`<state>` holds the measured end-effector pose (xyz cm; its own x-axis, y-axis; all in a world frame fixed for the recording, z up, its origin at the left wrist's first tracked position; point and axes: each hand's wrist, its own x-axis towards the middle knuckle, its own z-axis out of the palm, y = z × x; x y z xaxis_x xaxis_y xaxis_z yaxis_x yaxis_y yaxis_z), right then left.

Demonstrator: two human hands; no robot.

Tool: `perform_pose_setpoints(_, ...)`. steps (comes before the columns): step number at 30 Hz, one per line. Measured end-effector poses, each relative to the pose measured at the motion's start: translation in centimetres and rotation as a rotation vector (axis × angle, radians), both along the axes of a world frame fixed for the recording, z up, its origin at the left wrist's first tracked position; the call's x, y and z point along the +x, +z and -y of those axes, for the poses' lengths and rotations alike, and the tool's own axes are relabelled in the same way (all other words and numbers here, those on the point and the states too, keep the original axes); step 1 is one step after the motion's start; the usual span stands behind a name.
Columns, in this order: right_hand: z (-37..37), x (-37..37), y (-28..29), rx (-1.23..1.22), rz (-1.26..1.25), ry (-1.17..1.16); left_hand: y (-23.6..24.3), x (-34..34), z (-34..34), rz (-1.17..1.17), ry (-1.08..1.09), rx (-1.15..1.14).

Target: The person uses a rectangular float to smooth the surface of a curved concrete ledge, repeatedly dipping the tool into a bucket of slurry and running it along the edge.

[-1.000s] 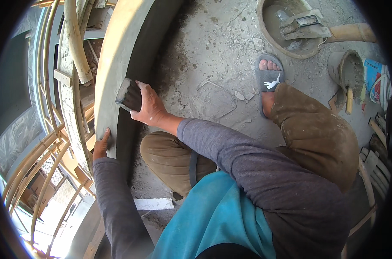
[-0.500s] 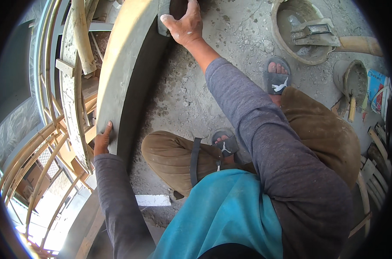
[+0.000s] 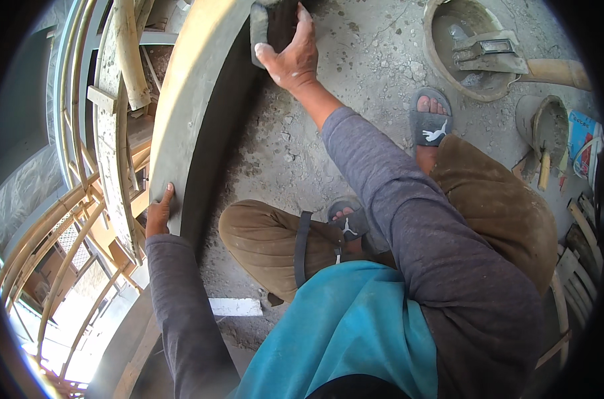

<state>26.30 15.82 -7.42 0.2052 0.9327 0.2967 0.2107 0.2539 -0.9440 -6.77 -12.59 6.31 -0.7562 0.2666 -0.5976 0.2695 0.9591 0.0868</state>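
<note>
A curved low wall (image 3: 189,110) of smooth grey cement bends up the left side, with sunlight along its top. My left hand (image 3: 159,214) is at its near part, thumb laid on the top surface and the fingers bent over the outer edge, mostly hidden. At the top of the view my right hand (image 3: 294,60) grips a dark block-shaped float (image 3: 260,33) with a paler grey face. That face is against or very close to the wall's inner side; contact cannot be made out.
A round tub (image 3: 441,63) of wet cement with a wood-handled hoe (image 3: 491,53) across it stands front right. Beside it are a small bucket (image 3: 551,126) and a blue-and-red bag (image 3: 581,133). Bamboo poles (image 3: 69,80) crowd the left. A white strip (image 3: 235,306) lies near my knee.
My right hand has come a little toward me along the wall, bringing the float with it, and more of the float shows. My left hand stays in place.
</note>
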Motion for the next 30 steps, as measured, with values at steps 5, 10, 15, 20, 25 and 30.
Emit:
perform_pose_setpoints(5, -5.0, 1.0, 0.9, -0.009, 0.004, 0.146, 0.4, -0.2, 0.7, -0.003, 0.023, 0.017)
perform_pose_setpoints(10, 6.4, -4.3, 0.3, -0.068, 0.053, 0.154, 0.7, 0.7, -0.3, 0.019, 0.023, 0.047)
perform_pose_setpoints(15, 14.4, -5.1, 1.5, -0.146, 0.067, 0.537, -0.3, -1.5, 1.3, -0.048, -0.015, -0.014)
perform_pose_setpoints(20, 5.1, -1.6, 0.3, -0.277, -0.018, 0.096, -0.2, -0.8, 0.8, -0.026, -0.006, -0.017)
perform_pose_setpoints(25, -5.6, 0.0, 1.0, -0.392, -0.106, -0.035, 0.8, 0.6, -0.2, 0.026, 0.018, 0.058)
perform_pose_setpoints(30, 2.1, -3.3, 2.7, -0.639, -0.452, 0.085, 0.1, -0.2, 0.4, -0.020, -0.002, 0.024)
